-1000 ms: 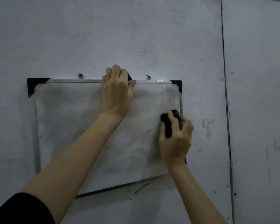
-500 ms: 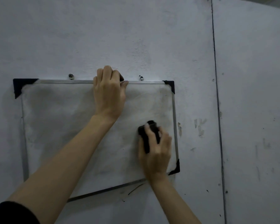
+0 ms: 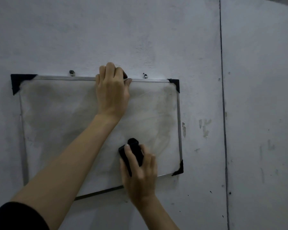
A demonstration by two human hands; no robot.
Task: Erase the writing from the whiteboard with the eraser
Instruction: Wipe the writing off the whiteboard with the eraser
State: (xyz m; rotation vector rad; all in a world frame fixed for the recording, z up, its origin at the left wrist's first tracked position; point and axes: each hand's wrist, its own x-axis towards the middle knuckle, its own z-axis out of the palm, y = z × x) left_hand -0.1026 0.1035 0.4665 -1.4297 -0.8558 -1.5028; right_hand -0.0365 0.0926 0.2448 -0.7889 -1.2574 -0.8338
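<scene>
Grey smears cover most of the rectangular, aluminium-framed whiteboard with black plastic corner caps (image 3: 60, 130), which hangs tilted on the pale plastered wall (image 3: 140, 30) from two small metal hooks (image 3: 71, 73) at its top edge. No readable writing can be made out; only cloudy residue is seen, heaviest toward 10 o'clock and 3 o'clock of the panel.

The top rail is gripped by the left hand (image 3: 112, 95), its fingers curled over the frame near 12 o'clock and the palm laid flat on the panel. The small black block eraser (image 3: 133, 152) is held at about 5 o'clock on the board, pinched between thumb and fingers of the right hand (image 3: 140, 170) and apparently pressed against the surface.

Several risks can be judged from here. The board appears to be carried only by the hooks, so it could be swung further askew or lifted off them by a hard sideways stroke if the left hand's hold were relaxed. The eraser could be run off the lower rail, which lies just beside it. Residue may merely be spread, since the pad looks dark and possibly loaded. The strip beneath the left palm and forearm could be missed.
</scene>
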